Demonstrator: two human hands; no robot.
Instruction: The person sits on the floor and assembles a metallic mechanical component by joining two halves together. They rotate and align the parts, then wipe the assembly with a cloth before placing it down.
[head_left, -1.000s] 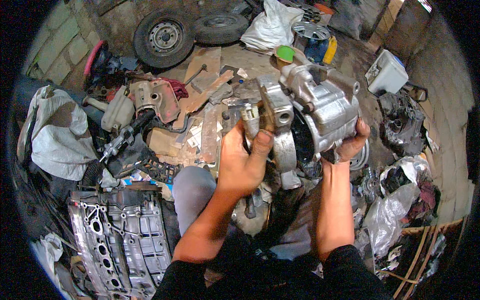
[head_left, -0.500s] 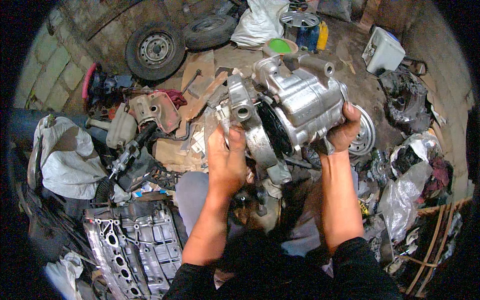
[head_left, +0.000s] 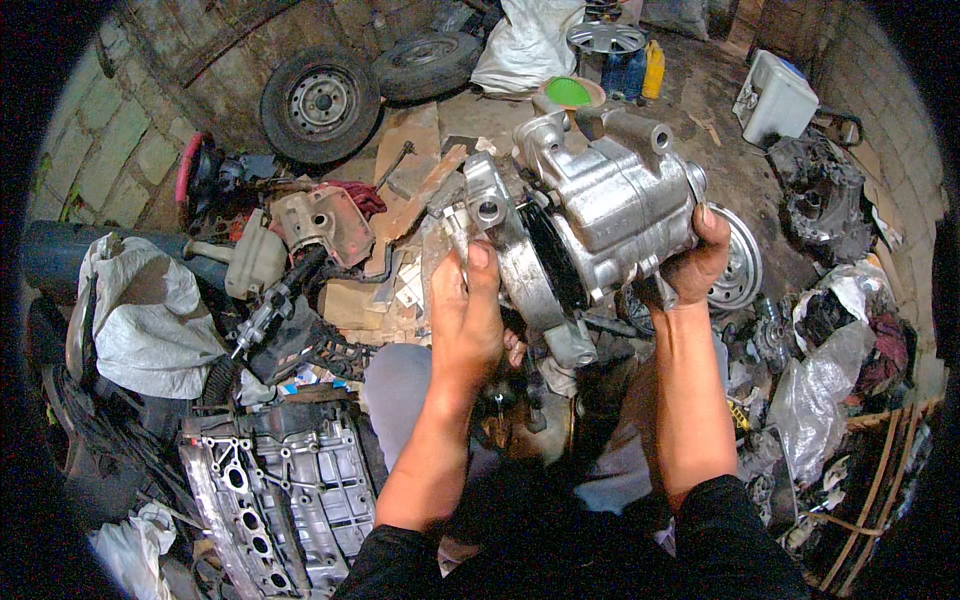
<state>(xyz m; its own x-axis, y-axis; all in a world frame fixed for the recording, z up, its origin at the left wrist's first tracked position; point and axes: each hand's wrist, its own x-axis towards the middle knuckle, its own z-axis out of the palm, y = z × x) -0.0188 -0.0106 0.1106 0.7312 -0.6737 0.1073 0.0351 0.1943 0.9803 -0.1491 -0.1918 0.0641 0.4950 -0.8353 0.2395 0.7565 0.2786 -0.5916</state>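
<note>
Both hands hold up a silver cast-metal car air-conditioning compressor in two sections. My left hand (head_left: 466, 318) is closed around the ring-shaped end cover (head_left: 530, 280), its thumb lying on the outer side near a lug. The larger compressor body (head_left: 625, 205) sits in my right hand (head_left: 697, 262), gripped from below and at its right end, with the thumb up along the edge. Between the sections is a dark gap showing black inner parts; whether they still touch inside, I cannot tell. Some fingers of both hands are hidden behind the metal.
An engine block (head_left: 285, 490) lies at the lower left, beside a white sack (head_left: 150, 320). Wheels with tyres (head_left: 320, 107) lean at the back wall. A bare rim (head_left: 738, 262), a dark casting (head_left: 822, 195) and clear plastic (head_left: 812, 400) lie right. Cardboard (head_left: 350, 305) covers some floor.
The whole view has shifted slightly, so everything sits a little further right. Fingers of my left hand now show below the cover. Both hands keep their grip, and the gap between the sections looks similar.
</note>
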